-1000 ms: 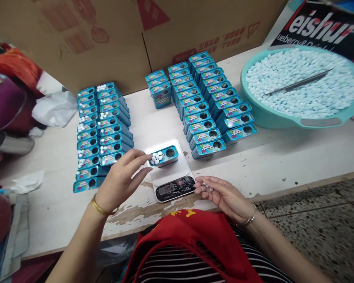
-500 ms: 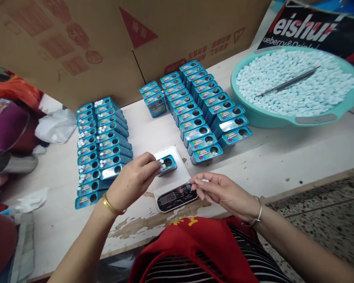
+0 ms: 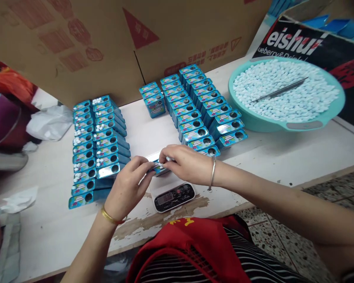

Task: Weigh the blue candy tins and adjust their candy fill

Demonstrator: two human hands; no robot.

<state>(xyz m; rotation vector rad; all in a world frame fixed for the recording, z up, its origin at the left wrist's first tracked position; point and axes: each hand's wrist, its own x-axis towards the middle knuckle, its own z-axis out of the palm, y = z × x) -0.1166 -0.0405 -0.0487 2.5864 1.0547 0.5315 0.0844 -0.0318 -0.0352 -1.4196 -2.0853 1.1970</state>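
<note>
A small blue candy tin (image 3: pixel 158 169) lies on the kitchen scale (image 3: pixel 175 197), mostly covered by my fingers. My left hand (image 3: pixel 132 179) is closed, thumb and fingertips pinched at the tin's left end. From the other side, my right hand (image 3: pixel 187 163) reaches over the tin, its fingers closed on white candies (image 3: pixel 168 159) just above the lid. The opening of this tin is hidden behind the right hand. Lit digits show on the scale's display, blurred.
Rows of blue tins (image 3: pixel 107 133) stand at left, many with white candies on their lids. More tin rows (image 3: pixel 191 114) stand right of centre. A turquoise basin (image 3: pixel 283 124) of candies holds dark tongs (image 3: pixel 280 89). A large cardboard box (image 3: pixel 106 47) stands behind.
My right hand has moved left and up from beside the scale's controls to the tin. The left hand has shifted slightly left and down. The digits on the scale have changed.
</note>
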